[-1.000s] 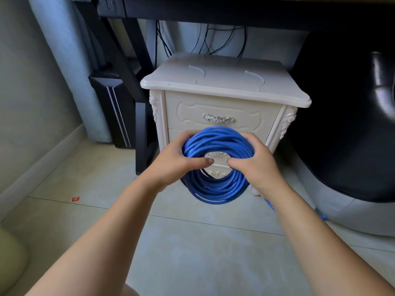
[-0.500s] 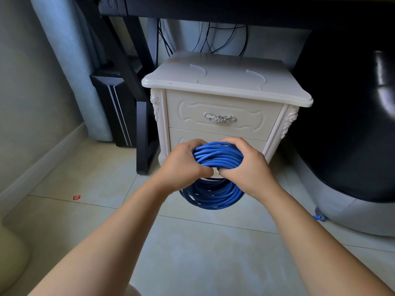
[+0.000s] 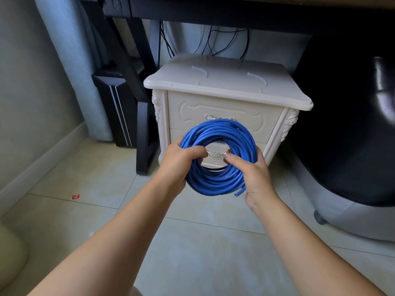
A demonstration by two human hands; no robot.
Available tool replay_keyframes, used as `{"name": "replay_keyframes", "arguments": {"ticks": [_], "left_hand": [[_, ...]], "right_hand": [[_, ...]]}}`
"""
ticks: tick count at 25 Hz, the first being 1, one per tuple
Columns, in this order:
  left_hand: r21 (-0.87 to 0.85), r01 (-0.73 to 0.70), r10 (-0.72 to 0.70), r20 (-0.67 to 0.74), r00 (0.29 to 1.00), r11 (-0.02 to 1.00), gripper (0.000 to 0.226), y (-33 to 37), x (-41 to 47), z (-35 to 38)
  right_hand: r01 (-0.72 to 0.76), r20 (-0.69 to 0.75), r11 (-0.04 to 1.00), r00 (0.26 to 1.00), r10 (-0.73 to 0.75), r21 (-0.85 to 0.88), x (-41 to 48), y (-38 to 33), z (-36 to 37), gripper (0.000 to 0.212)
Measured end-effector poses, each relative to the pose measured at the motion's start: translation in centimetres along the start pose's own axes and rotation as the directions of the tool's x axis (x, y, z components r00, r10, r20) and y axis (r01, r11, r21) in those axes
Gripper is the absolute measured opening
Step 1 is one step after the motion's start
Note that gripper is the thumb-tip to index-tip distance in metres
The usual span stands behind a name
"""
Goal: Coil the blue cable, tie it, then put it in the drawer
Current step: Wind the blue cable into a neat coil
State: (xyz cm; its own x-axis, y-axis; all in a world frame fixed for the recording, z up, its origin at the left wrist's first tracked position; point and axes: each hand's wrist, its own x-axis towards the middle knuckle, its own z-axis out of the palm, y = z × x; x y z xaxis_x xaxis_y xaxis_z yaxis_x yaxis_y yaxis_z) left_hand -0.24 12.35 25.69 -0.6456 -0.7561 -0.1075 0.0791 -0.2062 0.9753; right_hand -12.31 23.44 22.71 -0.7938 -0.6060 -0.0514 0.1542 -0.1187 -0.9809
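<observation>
While both hands hold it up before the white nightstand [image 3: 226, 86], the blue cable [image 3: 218, 132] hangs as a round coil facing us, clear of the floor [image 3: 192, 253]. Its top rim crosses the silver handle [image 3: 210, 117] of the upper drawer [image 3: 188, 113].

The left hand [image 3: 181, 163] grips at the coil's nine o'clock, fingers and thumb curled round the bundle. The right hand [image 3: 254, 176] is wrapped round the strands at four o'clock, with a loose end [image 3: 240, 192] poking out at five. Both drawer fronts sit flush beneath the nightstand's overhanging top edge.

For room to move, open tile runs from six round to eight o'clock. A black desk leg [image 3: 142, 135] stands close at the nightstand's nine, a black chair [image 3: 342, 124] crowds its three, and the desk [image 3: 213, 9] roofs everything at twelve.

Half a second back the coil was squeezed under both hands and hung lower. Now it is lifted and opened round, with the hands parted to its sides.
</observation>
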Motion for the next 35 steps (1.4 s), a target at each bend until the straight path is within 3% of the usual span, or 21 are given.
{"name": "replay_keyframes", "arguments": {"ticks": [6,8,11,14,17,21,24,30,33,35], "left_hand": [[-0.17,0.068,-0.064,0.024,0.998,0.983,0.019,-0.9,-0.4,0.2],[-0.048,0.09,-0.085,0.103,0.991,0.995,0.023,-0.5,-0.1,-0.5],[0.304,-0.004,-0.043,0.15,0.988,0.953,0.044,0.0,0.3,-1.6],[0.543,-0.158,0.062,0.191,0.98,0.825,0.058,0.2,0.1,-2.0],[0.655,-0.262,0.072,0.303,0.95,0.708,0.063,0.2,-0.3,-1.4],[0.752,-0.303,0.025,0.357,0.934,0.585,0.06,0.3,-0.6,-0.5],[0.81,-0.264,-0.036,0.331,0.943,0.524,0.044,0.1,-0.4,-0.1],[0.798,-0.24,-0.044,0.315,0.948,0.553,0.032,0.0,0.2,0.0],[0.732,-0.149,-0.022,0.219,0.976,0.665,0.026,-0.6,0.9,-0.5],[0.663,-0.053,-0.028,0.111,0.993,0.746,0.024,-0.9,1.5,-1.2]], "right_hand": [[-0.039,-0.036,0.996,0.999,0.037,-0.075,0.3,0.4,0.4,0.044],[-0.019,-0.066,0.99,0.998,0.01,-0.138,0.5,-0.1,0.2,0.038],[0.105,-0.033,0.944,0.992,-0.121,-0.313,0.5,-1.6,-0.2,0.044],[0.254,0.163,0.76,0.967,-0.195,-0.598,-0.1,-3.0,-0.3,0.052],[0.31,0.303,0.572,0.947,-0.11,-0.76,-0.6,-3.3,0.0,0.059],[0.431,0.438,0.339,0.897,-0.06,-0.836,-1.1,-3.5,0.9,0.058],[0.462,0.466,0.259,0.883,-0.049,-0.848,-1.1,-3.3,1.0,0.064],[0.481,0.494,0.286,0.869,-0.027,-0.829,-0.1,-2.9,1.0,0.08],[0.411,0.509,0.551,0.86,0.03,-0.727,1.3,-3.2,0.1,0.094],[0.316,0.465,0.753,0.885,-0.015,-0.577,2.6,-3.7,-0.8,0.083]]}}
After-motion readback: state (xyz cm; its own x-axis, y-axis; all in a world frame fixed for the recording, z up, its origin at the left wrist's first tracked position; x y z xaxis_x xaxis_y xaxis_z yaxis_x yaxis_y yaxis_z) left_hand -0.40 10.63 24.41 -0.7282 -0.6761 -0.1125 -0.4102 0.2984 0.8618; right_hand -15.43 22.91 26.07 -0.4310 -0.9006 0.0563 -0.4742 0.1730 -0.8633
